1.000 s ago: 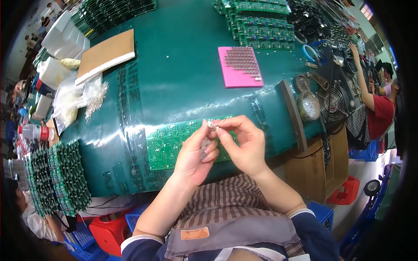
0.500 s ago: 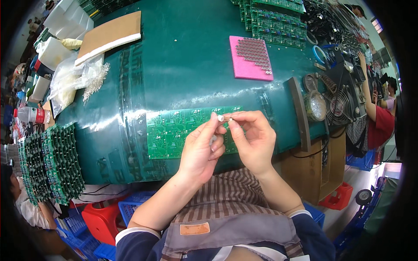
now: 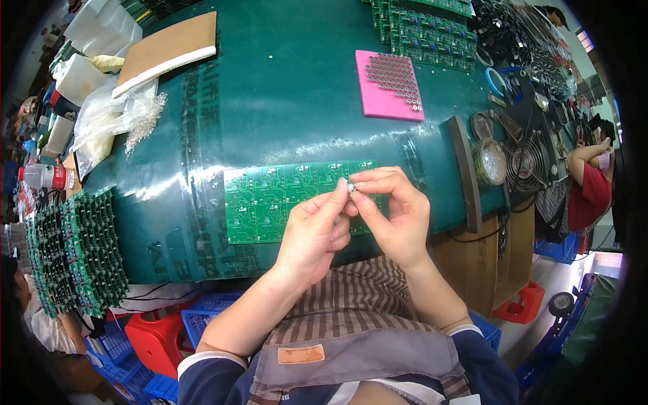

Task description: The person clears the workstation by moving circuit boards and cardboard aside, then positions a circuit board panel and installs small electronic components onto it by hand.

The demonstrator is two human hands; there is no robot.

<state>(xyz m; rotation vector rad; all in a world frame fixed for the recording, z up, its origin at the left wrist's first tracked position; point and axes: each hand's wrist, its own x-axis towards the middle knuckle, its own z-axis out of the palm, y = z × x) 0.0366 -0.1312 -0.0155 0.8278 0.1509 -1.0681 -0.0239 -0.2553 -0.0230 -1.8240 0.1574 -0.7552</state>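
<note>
My left hand (image 3: 312, 233) and my right hand (image 3: 397, 216) meet at the fingertips over a green circuit board panel (image 3: 253, 192). Between both thumbs and forefingers they pinch a small whitish, metallic component (image 3: 351, 188); its exact kind is too small to make out. The left hand's other fingers are curled into the palm, and what they may hold is hidden. Flat on the green table mat, the panel is partly covered by my hands. Beyond them lies a pink foam block (image 3: 374, 108) with rows of small round metal parts set in it.
Populated circuit boards stand stacked at the left (image 3: 81, 253) and far right (image 3: 435, 40). A cardboard piece (image 3: 169, 50), a plastic bag (image 3: 108, 128) and a pile of small metal pins (image 3: 146, 125) lie at far left. Rightward are a dark bar (image 3: 466, 175) and a fan (image 3: 525, 165).
My fingertips have come closer together: the white piece in the left hand and the small metal piece in the right now meet. At the right, another person's raised arm has come down.
</note>
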